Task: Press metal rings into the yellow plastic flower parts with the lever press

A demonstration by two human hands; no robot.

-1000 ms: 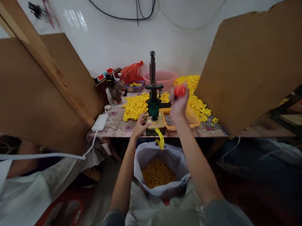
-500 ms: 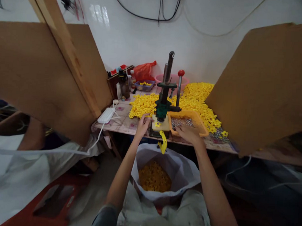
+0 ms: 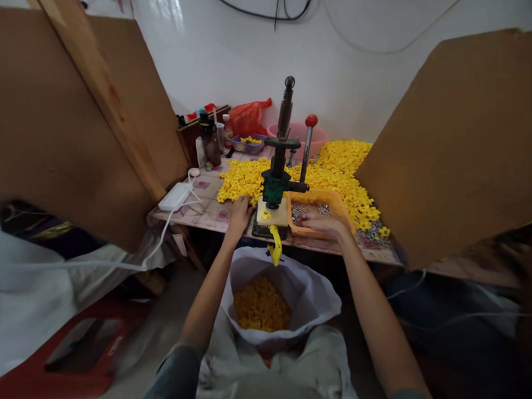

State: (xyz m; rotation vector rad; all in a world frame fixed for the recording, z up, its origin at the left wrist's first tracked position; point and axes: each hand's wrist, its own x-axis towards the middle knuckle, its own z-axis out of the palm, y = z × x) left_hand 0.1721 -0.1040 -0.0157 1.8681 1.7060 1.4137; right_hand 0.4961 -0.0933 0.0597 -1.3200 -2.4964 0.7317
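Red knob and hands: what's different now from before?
The right hand let go of the red knob and reached down into the orange basket; the knob swung up and back. The left hand moved from the pale plate toward the yellow pile. The press and white sack stayed put.

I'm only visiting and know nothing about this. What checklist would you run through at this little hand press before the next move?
1. Red-knobbed lever raised, nobody gripping it: ok.
2. Fingers out from under the hand press: ok; the left hand is beside the pale block, the right hand at the orange basket.
3. Yellow piece lined up under the press tip: cannot tell; it lies on the block near the tip.
4. Small metal part picked up from the basket: cannot tell; the right fingertips are among the metal parts.
5. White sack open below: ok.
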